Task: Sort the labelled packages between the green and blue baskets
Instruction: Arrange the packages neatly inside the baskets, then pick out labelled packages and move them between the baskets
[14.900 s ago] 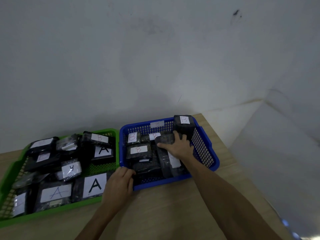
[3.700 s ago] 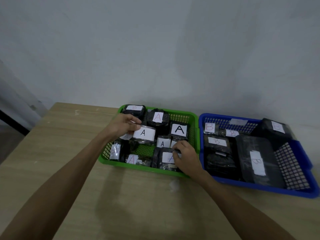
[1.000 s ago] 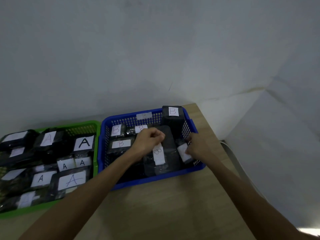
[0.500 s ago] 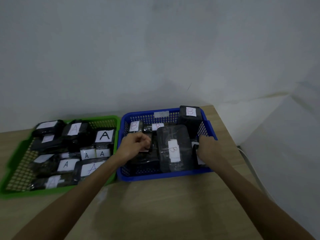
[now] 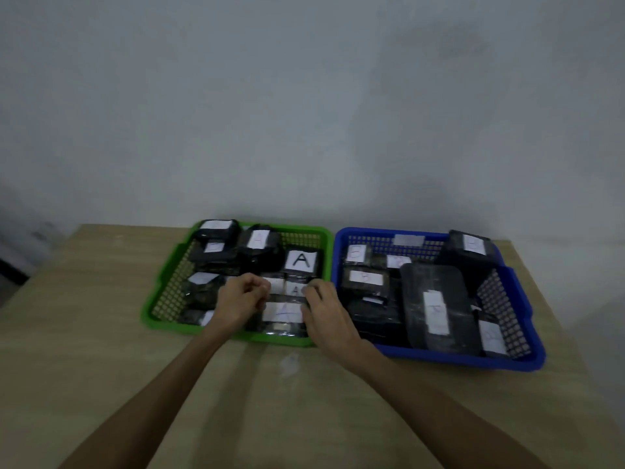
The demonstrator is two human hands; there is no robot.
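Wooden table [image 5: 101,333]: both hands in green basket [image 5: 159,282], left hand [image 5: 238,301] curled, right hand [image 5: 324,313] curled; grip unclear, labels blurred.

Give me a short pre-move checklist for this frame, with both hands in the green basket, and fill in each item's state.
1. Both hands are over the green plastic mesh basket: ok; left hand and right hand are both at its near side.
2. Grip on a package: cannot tell; the picture is blurred, fingers curled.
3. Legible labels in the green basket read A, such as the black wrapped package with the bold A label: ok; several labels are too blurred to read.
4. Blue plastic mesh basket holds B packages: cannot tell; labels too faint.
5. Both baskets sit fully on the wooden table: ok.
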